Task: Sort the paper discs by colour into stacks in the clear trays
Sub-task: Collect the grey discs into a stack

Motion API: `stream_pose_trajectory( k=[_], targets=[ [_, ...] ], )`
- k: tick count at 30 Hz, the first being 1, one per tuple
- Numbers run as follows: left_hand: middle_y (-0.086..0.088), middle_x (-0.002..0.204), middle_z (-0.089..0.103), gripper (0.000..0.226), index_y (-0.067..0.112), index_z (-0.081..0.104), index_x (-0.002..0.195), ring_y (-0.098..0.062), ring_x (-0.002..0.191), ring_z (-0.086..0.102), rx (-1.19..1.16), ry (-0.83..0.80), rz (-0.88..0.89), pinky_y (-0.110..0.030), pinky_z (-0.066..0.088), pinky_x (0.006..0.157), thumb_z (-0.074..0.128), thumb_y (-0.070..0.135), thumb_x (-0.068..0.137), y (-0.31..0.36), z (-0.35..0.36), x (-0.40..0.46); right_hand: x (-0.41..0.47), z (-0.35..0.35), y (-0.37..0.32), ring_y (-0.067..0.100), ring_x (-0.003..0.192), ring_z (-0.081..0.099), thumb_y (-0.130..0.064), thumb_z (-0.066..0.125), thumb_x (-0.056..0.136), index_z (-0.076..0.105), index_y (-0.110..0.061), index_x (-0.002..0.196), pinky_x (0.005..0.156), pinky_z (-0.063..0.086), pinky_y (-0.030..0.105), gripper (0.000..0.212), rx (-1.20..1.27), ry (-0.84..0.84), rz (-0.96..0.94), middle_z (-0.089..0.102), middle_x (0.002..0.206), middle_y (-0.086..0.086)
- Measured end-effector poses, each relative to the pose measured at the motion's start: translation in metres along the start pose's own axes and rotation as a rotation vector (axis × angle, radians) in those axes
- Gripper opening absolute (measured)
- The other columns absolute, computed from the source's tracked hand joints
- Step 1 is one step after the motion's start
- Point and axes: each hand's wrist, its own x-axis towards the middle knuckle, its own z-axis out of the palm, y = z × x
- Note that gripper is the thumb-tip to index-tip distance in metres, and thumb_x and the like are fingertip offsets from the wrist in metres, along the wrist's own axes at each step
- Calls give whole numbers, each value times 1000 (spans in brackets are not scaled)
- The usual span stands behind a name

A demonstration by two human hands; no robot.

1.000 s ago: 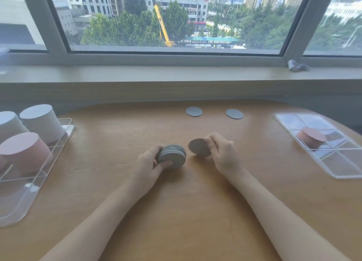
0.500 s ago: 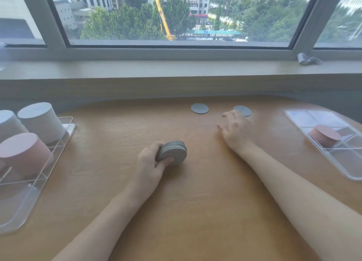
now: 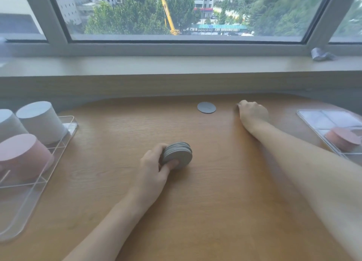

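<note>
From the head camera, a rounded wooden table (image 3: 195, 211) with a warm, fine-grained veneer fills the lower part of the view. The left hand (image 3: 154, 168) sits at its middle, fingers and thumb curled round a short stack of grey discs (image 3: 179, 154); the discs are thin, matte and circular, slightly fanned so their edges show as fine layers, and the stack is tilted up on edge against the tabletop. The right hand (image 3: 252, 113) reaches to the far side of the table, knuckles up and fingers curled down onto the wood; motion blur and the hand's own back hide whatever lies beneath it, so I cannot tell whether it has hold of anything. Just to its left a single grey disc (image 3: 206, 107) lies flat, apart from the hand. At the left edge a clear tray on the left (image 3: 39, 184), of glossy plastic with thin dividers, holds two tall pale grey-white stacks (image 3: 42, 121) at its far end and a pink stack (image 3: 23, 155) nearer. A clear tray on the right (image 3: 321, 117), also divided into compartments, carries a low pink stack on the right (image 3: 342, 138). A crumpled silvery scrap (image 3: 321, 54) rests on the pale window sill. No writing can be read.
</note>
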Motion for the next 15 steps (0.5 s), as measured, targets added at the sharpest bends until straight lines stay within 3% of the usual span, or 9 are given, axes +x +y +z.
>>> stream_pose_trajectory(
  k=[3,7,11,15],
  targets=[
    [8,94,66,22,32,62,107,-3,76,53,2,-8,1,-16,38,70,72,21,90,-1,-1,0,0,-8,-27,44,96,60,-27,30,107,56,-8,115,72,40,40,33,171,63,-17,65,105,27],
    [8,94,66,22,29,63,108,-6,80,55,-10,-6,8,-19,41,73,72,20,90,0,-1,1,2,-1,-74,33,116,56,-45,41,102,54,-22,130,87,43,38,38,327,-63,-132,62,126,12],
    [6,94,67,23,25,64,110,-6,78,53,4,-2,21,-17,39,72,72,19,89,1,-1,1,3,7,-92,26,120,52,-58,47,96,53,-23,132,85,45,37,50,100,-117,-259,55,127,4],
    [4,96,67,24,23,64,112,-8,80,54,8,-7,16,-16,39,74,71,19,90,3,-1,1,0,5,-92,37,99,63,-33,35,106,55,-10,120,74,48,38,33,-122,-42,-395,61,113,13]
  ],
)
